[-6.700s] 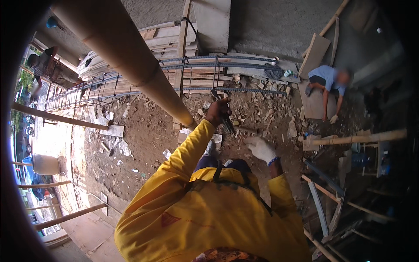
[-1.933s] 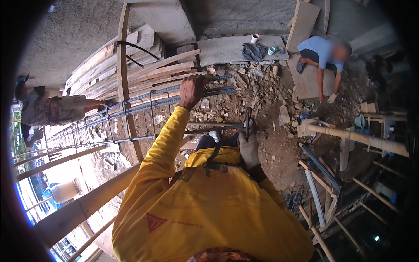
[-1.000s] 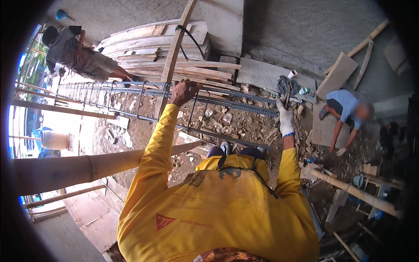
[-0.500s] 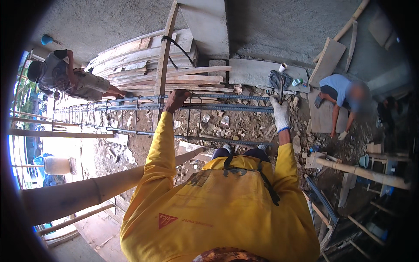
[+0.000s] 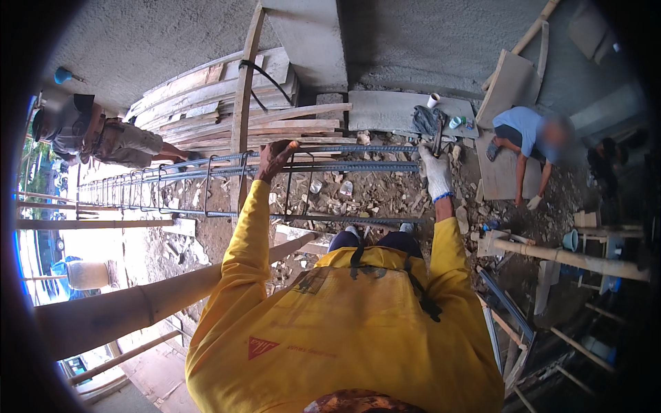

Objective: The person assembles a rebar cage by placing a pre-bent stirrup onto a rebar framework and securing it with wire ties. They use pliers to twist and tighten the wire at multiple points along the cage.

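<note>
A long rebar cage (image 5: pixel 344 166) of ribbed steel bars with bent stirrups stretches from the far left to in front of me. My left hand (image 5: pixel 275 160), bare, is closed around its upper bar beside a stirrup. At the right ends of the bars is my right hand (image 5: pixel 435 172) in a white knitted glove. Its fingers are closed on a slim dark metal hand tool (image 5: pixel 438 140) that sticks up past the glove; the exact kind is hard to make out. The gloved fingers are close against the bar ends, and whether they touch them is hidden.
A wooden post (image 5: pixel 244 103) rises behind the cage, before stacked boards (image 5: pixel 206 96). A thick bamboo pole (image 5: pixel 138 303) crosses at my left. Rubble (image 5: pixel 372 196) covers the ground. One person (image 5: pixel 103 131) stands at far left; another (image 5: pixel 527 134) crouches at right by a board.
The whole view has shifted slightly, so most things appear farther left. Both hands keep their grips, and the cage looks much the same. The person at left has changed posture a little.
</note>
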{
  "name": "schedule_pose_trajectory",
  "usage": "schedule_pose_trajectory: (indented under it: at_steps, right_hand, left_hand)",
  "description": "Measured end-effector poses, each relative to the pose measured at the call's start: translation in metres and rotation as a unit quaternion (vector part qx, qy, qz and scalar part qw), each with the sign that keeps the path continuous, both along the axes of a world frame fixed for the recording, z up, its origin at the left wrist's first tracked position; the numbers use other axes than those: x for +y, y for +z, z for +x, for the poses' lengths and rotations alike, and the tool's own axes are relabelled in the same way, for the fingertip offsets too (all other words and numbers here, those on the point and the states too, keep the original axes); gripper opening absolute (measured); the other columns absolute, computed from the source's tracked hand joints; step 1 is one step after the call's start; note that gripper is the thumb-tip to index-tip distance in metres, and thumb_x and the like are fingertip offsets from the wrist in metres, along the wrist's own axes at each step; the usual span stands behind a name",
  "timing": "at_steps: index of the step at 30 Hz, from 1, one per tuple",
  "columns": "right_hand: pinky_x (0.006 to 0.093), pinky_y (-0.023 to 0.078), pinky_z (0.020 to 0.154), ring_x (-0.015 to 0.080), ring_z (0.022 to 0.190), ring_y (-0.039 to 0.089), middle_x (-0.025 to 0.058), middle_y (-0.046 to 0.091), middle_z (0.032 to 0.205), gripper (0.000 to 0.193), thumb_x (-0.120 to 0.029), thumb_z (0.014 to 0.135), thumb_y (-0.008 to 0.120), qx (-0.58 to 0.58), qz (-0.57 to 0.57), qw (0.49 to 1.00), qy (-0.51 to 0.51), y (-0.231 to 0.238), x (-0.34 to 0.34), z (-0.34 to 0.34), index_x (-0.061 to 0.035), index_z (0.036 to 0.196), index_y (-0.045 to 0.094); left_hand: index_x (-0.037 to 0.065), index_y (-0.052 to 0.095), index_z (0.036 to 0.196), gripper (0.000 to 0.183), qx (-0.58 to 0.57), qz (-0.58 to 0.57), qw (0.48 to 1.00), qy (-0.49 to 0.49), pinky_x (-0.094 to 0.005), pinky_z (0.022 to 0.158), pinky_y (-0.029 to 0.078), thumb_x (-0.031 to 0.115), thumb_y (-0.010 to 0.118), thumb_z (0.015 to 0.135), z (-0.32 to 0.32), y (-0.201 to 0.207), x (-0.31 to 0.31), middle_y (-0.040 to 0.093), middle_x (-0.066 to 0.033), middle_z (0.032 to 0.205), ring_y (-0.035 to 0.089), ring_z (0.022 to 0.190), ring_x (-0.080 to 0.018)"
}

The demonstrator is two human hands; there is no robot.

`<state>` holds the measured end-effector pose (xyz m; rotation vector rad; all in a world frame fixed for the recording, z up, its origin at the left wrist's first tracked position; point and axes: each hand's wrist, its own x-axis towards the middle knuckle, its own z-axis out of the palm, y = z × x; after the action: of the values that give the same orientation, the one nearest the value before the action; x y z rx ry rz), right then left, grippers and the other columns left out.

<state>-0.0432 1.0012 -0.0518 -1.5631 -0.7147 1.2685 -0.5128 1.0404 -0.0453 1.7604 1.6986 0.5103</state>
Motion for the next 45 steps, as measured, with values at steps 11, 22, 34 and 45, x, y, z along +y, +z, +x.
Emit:
schedule_pose_trajectory:
  at_steps: [11,22,34,45]
  right_hand:
    - [0.0241,0.038,0.042,0.0049,0.056,0.056,0.0019,0.076,0.08,0.019,-0.027,0.097,0.073,0.008,0.017,1.0,-0.007,0.023,-0.005,-0.013,-0.0099,0.105,0.073]
    - [0.0378,0.049,0.058,0.0213,0.064,0.065,0.0093,0.07,0.079,0.022,-0.027,0.1,0.066,-0.184,0.014,0.982,-0.045,-0.036,-0.03,-0.006,-0.0059,0.095,0.07]
    - [0.0422,0.051,0.068,0.0339,0.076,0.069,0.0181,0.071,0.082,0.029,-0.032,0.099,0.066,-0.365,0.086,0.926,0.055,-0.06,-0.045,0.019,-0.0035,0.103,0.069]
    - [0.0289,0.041,0.047,0.0097,0.052,0.055,-0.0013,0.064,0.067,0.021,-0.03,0.099,0.068,-0.091,-0.033,0.995,0.014,-0.045,-0.084,0.054,-0.0106,0.104,0.074]
  left_hand:
    - [0.004,0.073,0.095,0.036,-0.072,0.094,0.993,0.004,-0.0376,0.067,0.049,0.039,0.066,0.092,0.006,0.017,-0.006,0.068,-0.0106,0.074,0.062,0.067,-0.0207]
    - [0.003,0.078,0.103,0.043,-0.029,0.024,0.999,0.023,-0.0347,0.067,0.049,0.044,0.067,0.095,-0.002,0.009,-0.004,0.07,-0.0069,0.078,0.06,0.07,-0.0145]
    - [0.003,0.075,0.097,0.042,-0.052,0.043,0.998,-0.012,-0.0318,0.062,0.041,0.044,0.066,0.097,-0.008,0.007,-0.001,0.061,0.0,0.073,0.052,0.068,-0.0106]
    - [0.001,0.073,0.088,0.048,-0.033,0.039,0.999,0.002,-0.0367,0.062,0.044,0.047,0.062,0.096,-0.013,-0.001,0.003,0.062,-0.0103,0.067,0.055,0.063,-0.0174]
